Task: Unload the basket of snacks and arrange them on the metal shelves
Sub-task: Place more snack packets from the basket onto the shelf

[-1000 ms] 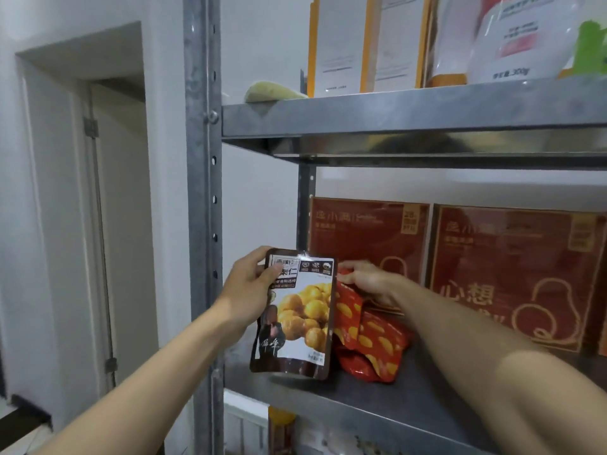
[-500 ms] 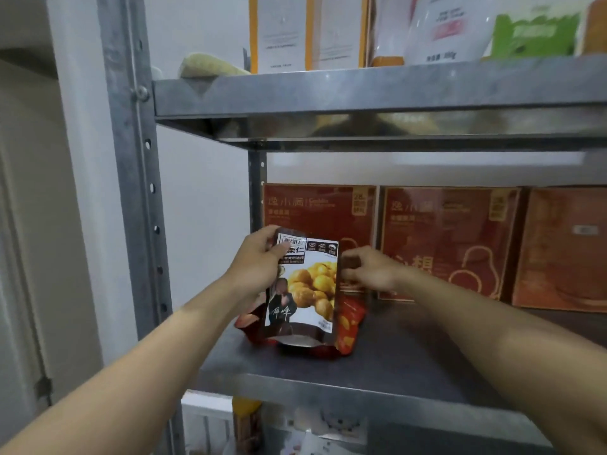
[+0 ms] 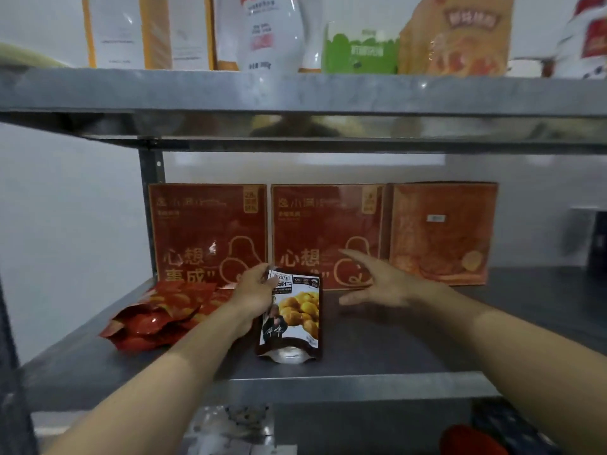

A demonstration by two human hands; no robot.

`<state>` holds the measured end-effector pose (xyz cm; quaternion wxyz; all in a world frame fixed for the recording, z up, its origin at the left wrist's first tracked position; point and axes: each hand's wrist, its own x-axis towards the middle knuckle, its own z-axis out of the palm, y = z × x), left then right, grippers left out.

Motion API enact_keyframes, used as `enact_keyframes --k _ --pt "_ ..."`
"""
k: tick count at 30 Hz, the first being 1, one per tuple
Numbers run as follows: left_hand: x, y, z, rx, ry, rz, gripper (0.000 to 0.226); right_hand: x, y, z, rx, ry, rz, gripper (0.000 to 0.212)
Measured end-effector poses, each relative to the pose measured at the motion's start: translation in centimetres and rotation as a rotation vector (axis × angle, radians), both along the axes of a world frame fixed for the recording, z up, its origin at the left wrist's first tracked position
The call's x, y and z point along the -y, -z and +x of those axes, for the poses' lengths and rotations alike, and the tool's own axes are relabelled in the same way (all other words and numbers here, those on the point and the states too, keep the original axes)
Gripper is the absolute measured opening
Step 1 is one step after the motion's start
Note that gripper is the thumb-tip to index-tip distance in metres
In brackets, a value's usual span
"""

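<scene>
A brown and white pouch of chestnuts (image 3: 292, 320) stands upright on the middle metal shelf (image 3: 377, 359). My left hand (image 3: 253, 293) grips its top left corner. To its right, my right hand (image 3: 377, 284) hovers with fingers spread and nothing in it, in front of the red boxes. Several red snack packets (image 3: 154, 320) lie in a heap at the shelf's left end, left of my left hand. The basket is out of view.
Two dark red boxes (image 3: 210, 234) (image 3: 328, 234) and an orange one (image 3: 443, 231) stand along the back of the shelf. The upper shelf (image 3: 295, 93) holds white, green and orange packages. A dark object (image 3: 594, 244) sits at the far right. A red thing (image 3: 469, 441) shows below.
The view has swung right and closer. My left hand has carried the chestnut pouch to the right of the red packets. My right hand has let go and spread its fingers.
</scene>
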<state>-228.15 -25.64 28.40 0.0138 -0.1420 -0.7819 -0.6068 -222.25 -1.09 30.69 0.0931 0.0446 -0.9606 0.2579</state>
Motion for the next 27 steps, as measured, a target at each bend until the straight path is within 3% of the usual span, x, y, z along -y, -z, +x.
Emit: enact_keyframes --k 8,12,20,24,27 --pt "-2.0 1.1 -1.2 -0.020 -0.068 -0.211 0.023 -2.5 1.1 0.4 0.021 -0.039 -0.028 0.108" --pt "-1.6 1.3 -1.8 -0.060 -0.079 -0.370 0.013 -2.0 0.9 0.5 0.056 -0.063 0.011 0.102" --pt "-0.3 -1.0 1.3 -0.520 -0.132 -0.999 0.055 1.1 0.0 1.3 -0.036 -0.002 0.539 0.098" --pt "0.6 -1.5 5.1 -0.646 -0.237 -1.112 0.064 3.8 -0.2 2.4 -0.128 -0.028 0.635 0.093" --pt "2.0 -2.0 7.6 -0.637 -0.328 -1.148 0.067 6.1 -0.4 3.4 -0.168 -0.068 0.636 0.092"
